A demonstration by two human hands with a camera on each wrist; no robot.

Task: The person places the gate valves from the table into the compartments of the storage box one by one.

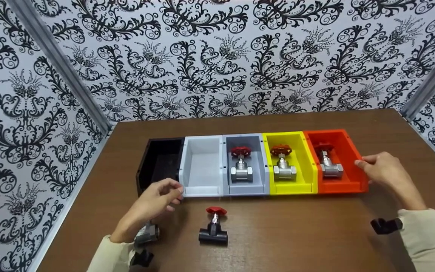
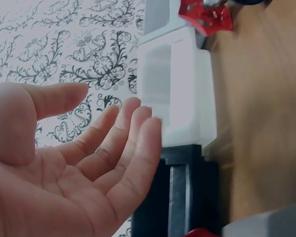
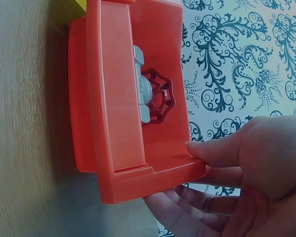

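Five joined bins stand in a row: black [image 1: 144, 160], white [image 1: 201, 191], grey [image 1: 246, 190], yellow [image 1: 291, 189] and red [image 1: 347, 187]. Grey, yellow and red each contain a metal valve with a red or orange-red handwheel; the red bin's valve [image 3: 158, 96] also shows in the right wrist view. My right hand [image 1: 387, 172] pinches the red bin's right wall, thumb inside and fingers outside. In front of the black and white bins hovers my left hand [image 1: 157, 198], its fingers loosely bent around nothing; whether it touches a bin is unclear.
On the brown table [image 1: 296, 234], a black valve [image 1: 213, 234] with a red handwheel lies before the white bin. Another metal valve [image 1: 147, 233] is partly hidden under the left forearm. Patterned walls [image 1: 217, 56] enclose the table's back and sides.
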